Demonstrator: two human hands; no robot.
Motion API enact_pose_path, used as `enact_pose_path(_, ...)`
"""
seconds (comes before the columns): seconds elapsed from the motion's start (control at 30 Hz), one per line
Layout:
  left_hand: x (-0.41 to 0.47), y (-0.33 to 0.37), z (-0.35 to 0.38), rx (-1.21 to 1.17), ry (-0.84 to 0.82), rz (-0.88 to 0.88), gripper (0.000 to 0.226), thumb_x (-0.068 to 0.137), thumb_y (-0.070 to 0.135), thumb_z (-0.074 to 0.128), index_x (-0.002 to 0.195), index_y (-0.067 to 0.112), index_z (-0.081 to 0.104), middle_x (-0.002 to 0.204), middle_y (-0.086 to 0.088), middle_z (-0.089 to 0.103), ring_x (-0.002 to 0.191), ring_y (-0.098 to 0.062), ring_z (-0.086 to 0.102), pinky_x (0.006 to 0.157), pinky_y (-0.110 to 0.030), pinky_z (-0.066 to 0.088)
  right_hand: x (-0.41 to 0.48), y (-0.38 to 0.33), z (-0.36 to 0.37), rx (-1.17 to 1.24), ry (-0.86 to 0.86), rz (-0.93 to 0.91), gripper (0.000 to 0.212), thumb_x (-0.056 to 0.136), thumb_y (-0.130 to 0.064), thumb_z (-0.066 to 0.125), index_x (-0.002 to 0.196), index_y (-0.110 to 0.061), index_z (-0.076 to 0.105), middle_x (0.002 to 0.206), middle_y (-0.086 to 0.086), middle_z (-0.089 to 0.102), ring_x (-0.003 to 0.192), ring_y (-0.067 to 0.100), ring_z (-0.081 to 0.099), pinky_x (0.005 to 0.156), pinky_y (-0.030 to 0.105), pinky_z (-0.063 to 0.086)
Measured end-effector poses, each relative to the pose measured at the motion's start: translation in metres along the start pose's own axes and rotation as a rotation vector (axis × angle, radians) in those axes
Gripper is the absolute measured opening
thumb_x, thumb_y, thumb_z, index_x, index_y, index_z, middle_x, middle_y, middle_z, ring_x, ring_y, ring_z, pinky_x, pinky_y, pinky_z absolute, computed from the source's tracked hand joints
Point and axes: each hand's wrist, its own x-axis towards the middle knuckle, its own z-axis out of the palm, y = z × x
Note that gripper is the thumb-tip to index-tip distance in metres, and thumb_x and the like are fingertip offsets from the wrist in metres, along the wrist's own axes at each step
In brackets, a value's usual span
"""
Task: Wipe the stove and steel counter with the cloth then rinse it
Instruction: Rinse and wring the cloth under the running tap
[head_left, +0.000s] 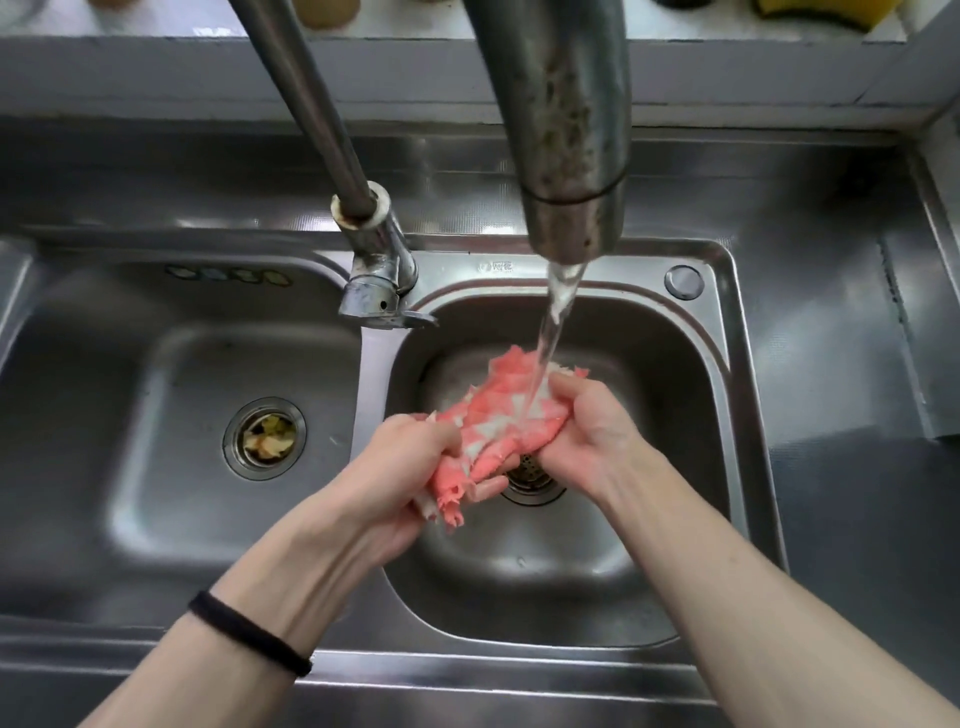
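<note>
A pink and white cloth (498, 415) is bunched between both hands over the right sink basin (675, 364). My left hand (400, 467) grips its lower end, and my right hand (587, 431) grips its upper right side. Water streams from the tap spout (571, 156) onto the cloth's top. The drain strainer (535, 480) shows just below the cloth. The stove is out of view.
The left basin (104, 415) has a drain (265, 436) holding food scraps. The tap base (376, 270) stands on the divider between the basins. Steel counter (857, 493) extends to the right. A yellow sponge (826, 13) lies on the back ledge.
</note>
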Motion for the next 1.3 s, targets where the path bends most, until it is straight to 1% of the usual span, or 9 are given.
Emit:
enact_pose_path(0.1,0.003,-0.005,-0.001,-0.05,-0.015,-0.031,0.03,0.097,-0.015,0.036,0.121,-0.018,0.056,0.108,-0.035,0.074,0.097,-0.038,0.079,0.068,-0.04,0.067,0.003,-0.002,0.0,-0.06,-0.004,0.013,0.034,0.109,-0.02,0.038,0.12,-0.005,0.067,0.116,0.018,0.074,0.09,0.032,0.075,0.088,0.049,0.058)
enact_pose_path(0.3,0.004,-0.006,0.004,0.003,-0.041,0.009,0.041,0.092,-0.018,0.04,0.123,-0.004,0.063,0.117,-0.033,0.072,0.098,-0.039,0.077,0.068,-0.035,0.067,0.013,0.005,0.001,-0.22,0.042,0.038,0.029,0.106,-0.023,0.044,0.087,-0.011,0.063,0.09,0.007,0.063,0.086,0.027,0.062,0.084,0.039,0.047)
enact_pose_path(0.53,0.009,-0.002,0.014,-0.033,-0.062,-0.02,0.038,0.096,-0.014,0.041,0.125,-0.001,0.062,0.12,-0.032,0.071,0.093,-0.032,0.075,0.071,-0.043,0.068,0.012,0.001,-0.004,-0.281,0.062,0.051,0.018,0.102,-0.021,0.053,0.104,-0.007,0.064,0.113,0.017,0.066,0.103,0.035,0.063,0.096,0.044,0.047)
enact_pose_path(0.73,0.01,-0.001,0.024,0.005,-0.172,-0.037,0.031,0.096,-0.012,0.052,0.123,-0.004,0.066,0.118,-0.031,0.072,0.083,-0.026,0.077,0.067,-0.027,0.066,0.013,-0.004,-0.007,-0.374,0.042,0.099,0.026,0.106,-0.031,0.051,0.105,-0.008,0.062,0.084,0.011,0.069,0.07,0.024,0.062,0.064,0.032,0.045)
enact_pose_path(0.87,0.016,0.006,0.023,0.291,-0.119,0.047,0.026,0.092,-0.008,0.056,0.1,0.007,0.075,0.087,-0.018,0.073,0.057,-0.01,0.06,0.047,-0.018,0.046,0.01,-0.001,-0.003,-0.378,-0.066,0.11,0.039,0.11,-0.031,0.044,0.088,-0.01,0.069,0.052,0.0,0.062,0.036,0.011,0.053,0.035,0.02,0.041)
enact_pose_path(1.0,0.025,0.008,0.019,0.547,-0.013,0.206,0.025,0.093,0.001,0.053,0.106,0.007,0.073,0.064,-0.005,0.071,0.044,-0.008,0.049,0.04,-0.019,0.037,0.009,0.002,-0.006,-0.441,-0.22,0.13,0.067,0.111,-0.046,0.038,0.066,-0.017,0.078,0.046,0.001,0.055,0.034,0.011,0.049,0.034,0.018,0.034)
enact_pose_path(1.13,0.042,0.007,0.008,0.685,0.22,0.355,0.015,0.094,0.011,0.054,0.103,0.007,0.065,0.065,-0.006,0.066,0.048,-0.011,0.053,0.041,-0.022,0.038,-0.001,0.001,-0.011,-0.612,-0.139,0.046,0.034,0.103,-0.044,0.058,0.091,-0.019,0.078,0.062,0.001,0.063,0.046,0.007,0.042,0.037,0.017,0.025)
enact_pose_path(1.2,0.044,0.006,0.015,0.59,0.205,0.317,0.011,0.092,0.013,0.057,0.091,0.009,0.068,0.073,-0.008,0.066,0.052,-0.011,0.056,0.042,-0.02,0.04,-0.01,-0.001,-0.01,-0.658,-0.092,-0.069,0.017,0.099,-0.022,0.063,0.083,-0.017,0.066,0.056,-0.005,0.06,0.042,0.002,0.04,0.036,0.015,0.024)
enact_pose_path(1.3,0.048,0.004,0.028,-0.001,0.098,0.08,0.018,0.094,0.018,0.053,0.085,0.007,0.066,0.068,-0.007,0.066,0.046,-0.014,0.059,0.043,-0.019,0.043,-0.028,-0.001,-0.003,-0.776,0.058,-0.269,0.023,0.095,-0.012,0.056,0.074,-0.021,0.054,0.05,-0.007,0.051,0.045,0.007,0.039,0.042,0.021,0.028)
